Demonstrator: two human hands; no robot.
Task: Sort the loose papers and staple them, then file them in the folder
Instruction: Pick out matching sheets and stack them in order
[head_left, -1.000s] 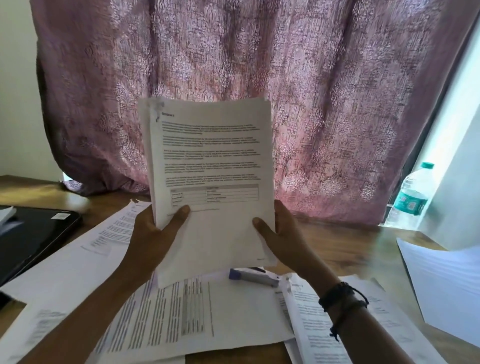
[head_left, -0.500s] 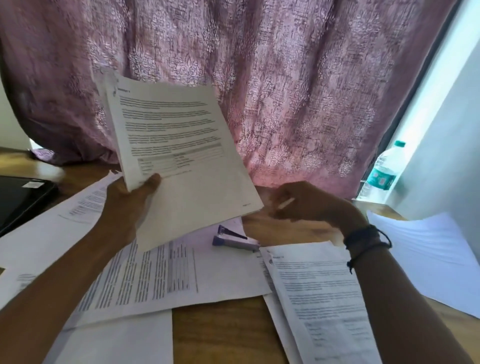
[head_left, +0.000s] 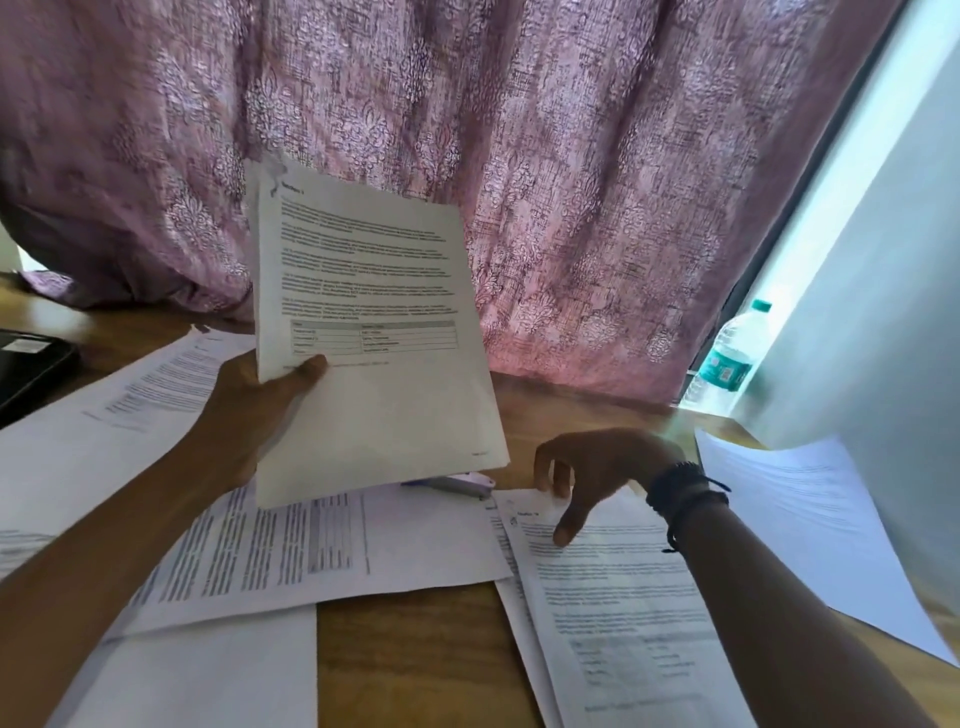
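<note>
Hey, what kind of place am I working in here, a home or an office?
Probably a home desk or study corner rather than an office: a wooden table strewn with printed papers, a patterned pink curtain hanging right behind it, and a water bottle by the window.

A wooden table (head_left: 405, 660) fills the lower view. Along its far edge hangs a mauve patterned curtain (head_left: 571, 182), its hem resting on the table. At the table's far right corner stands a clear water bottle (head_left: 730, 358) with a green cap. A flat black device (head_left: 26, 371) lies at the table's left edge.
</note>
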